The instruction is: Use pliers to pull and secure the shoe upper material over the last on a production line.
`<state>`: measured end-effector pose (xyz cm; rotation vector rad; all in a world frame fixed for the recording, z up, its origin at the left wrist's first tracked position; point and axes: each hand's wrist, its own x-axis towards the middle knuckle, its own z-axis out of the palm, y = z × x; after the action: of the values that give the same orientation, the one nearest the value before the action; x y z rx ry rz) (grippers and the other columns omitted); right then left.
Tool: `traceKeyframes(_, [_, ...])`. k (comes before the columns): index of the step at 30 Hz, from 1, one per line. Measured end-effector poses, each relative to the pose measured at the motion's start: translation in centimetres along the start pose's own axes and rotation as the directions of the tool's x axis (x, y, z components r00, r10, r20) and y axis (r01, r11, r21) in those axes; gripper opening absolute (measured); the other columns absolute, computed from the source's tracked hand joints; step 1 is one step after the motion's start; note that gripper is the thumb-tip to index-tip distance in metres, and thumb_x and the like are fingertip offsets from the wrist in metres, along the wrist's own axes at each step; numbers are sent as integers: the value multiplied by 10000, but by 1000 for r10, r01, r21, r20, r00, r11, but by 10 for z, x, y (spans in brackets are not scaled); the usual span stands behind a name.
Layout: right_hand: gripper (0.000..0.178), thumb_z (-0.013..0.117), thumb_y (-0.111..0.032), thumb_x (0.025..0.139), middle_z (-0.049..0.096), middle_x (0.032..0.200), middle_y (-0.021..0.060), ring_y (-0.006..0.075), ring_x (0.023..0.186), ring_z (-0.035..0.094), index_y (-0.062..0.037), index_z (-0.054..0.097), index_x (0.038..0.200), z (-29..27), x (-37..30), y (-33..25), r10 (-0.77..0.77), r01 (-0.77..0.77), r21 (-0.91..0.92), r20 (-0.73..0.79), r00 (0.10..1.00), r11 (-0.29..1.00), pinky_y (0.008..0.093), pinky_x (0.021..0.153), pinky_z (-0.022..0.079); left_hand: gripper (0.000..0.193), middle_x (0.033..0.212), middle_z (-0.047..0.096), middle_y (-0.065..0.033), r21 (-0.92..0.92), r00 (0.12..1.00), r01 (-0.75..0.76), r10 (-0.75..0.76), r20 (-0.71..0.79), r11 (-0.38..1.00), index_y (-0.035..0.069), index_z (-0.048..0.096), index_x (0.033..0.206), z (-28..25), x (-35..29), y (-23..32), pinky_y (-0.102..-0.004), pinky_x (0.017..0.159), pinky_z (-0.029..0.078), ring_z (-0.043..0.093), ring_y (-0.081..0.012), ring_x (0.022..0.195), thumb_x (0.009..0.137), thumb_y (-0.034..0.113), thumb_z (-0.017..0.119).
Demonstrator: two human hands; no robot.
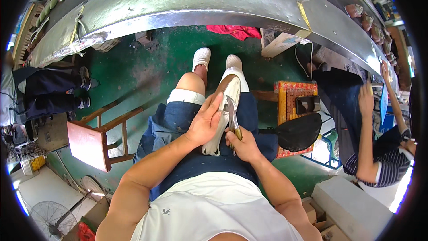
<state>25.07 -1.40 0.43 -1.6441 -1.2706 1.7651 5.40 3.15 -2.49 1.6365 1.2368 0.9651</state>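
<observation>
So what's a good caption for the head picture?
Left hand against a white shoe, right hand gripping a metal tool, above a green floor.

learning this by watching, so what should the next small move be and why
I'd probably nip the edge of the white shoe lightly with the pincers: the right hand grips them with their head over the shoe, and the left hand lies along its side, apparently placed to steady it.

One held tool point(234, 120), two clogs point(202, 57)
</observation>
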Motion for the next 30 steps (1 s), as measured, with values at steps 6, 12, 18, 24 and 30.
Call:
traceKeyframes(6, [342, 603, -254, 1033, 652, 967, 88, 155, 806, 658, 37, 585, 1211, -71, 12, 7, 40, -457, 512, 633, 773, 727, 240, 521, 510, 490, 1405, 505, -280, 167, 992, -75, 57, 110, 983, 139, 481, 1490, -9, 9, 25, -468, 943, 546, 600, -484, 1151, 1005, 96, 526])
traceKeyframes(12, [426, 521, -356, 1071, 666, 955, 91, 164, 801, 674, 40, 581, 1215, -84, -4, -39, 203, -251, 96, 353, 913, 963, 258, 540, 528, 425, 1382, 522, -270, 243, 991, -64, 33, 130, 968, 186, 546, 1427, -7, 12, 16, -487, 874, 567, 644, -479, 1056, 1006, 124, 540])
traceKeyframes(18, [456, 418, -387, 1092, 666, 765, 102, 195, 632, 654, 22, 612, 1032, -68, 41, -59, 53, 0, -360, 138, 989, 933, 361, 644, 530, 560, 1440, 485, -296, 239, 987, -12, -26, 156, 971, 146, 319, 1570, -8, 7, 14, -475, 1002, 505, 594, -498, 1185, 1039, 171, 497])
traceKeyframes(24, [413, 428, -360, 1078, 694, 881, 210, 375, 838, 677, 13, 600, 1028, -59, 25, -67, -224, 276, -485, 164, 961, 830, 466, 769, 524, 781, 1482, 449, -342, 116, 925, 328, -343, 161, 938, -18, 53, 1605, -11, 7, 3, -459, 1121, 404, 503, -502, 1325, 1044, 284, 506])
traceKeyframes(30, [378, 467, -349, 1066, 687, 946, 268, 470, 928, 655, 5, 599, 1066, -49, 8, -56, -383, 405, -653, 186, 905, 640, 549, 821, 505, 752, 1435, 487, -367, 86, 897, 345, -356, 263, 935, -51, 232, 1567, -18, 15, 4, -431, 1142, 393, 498, -452, 1358, 1016, 328, 577])
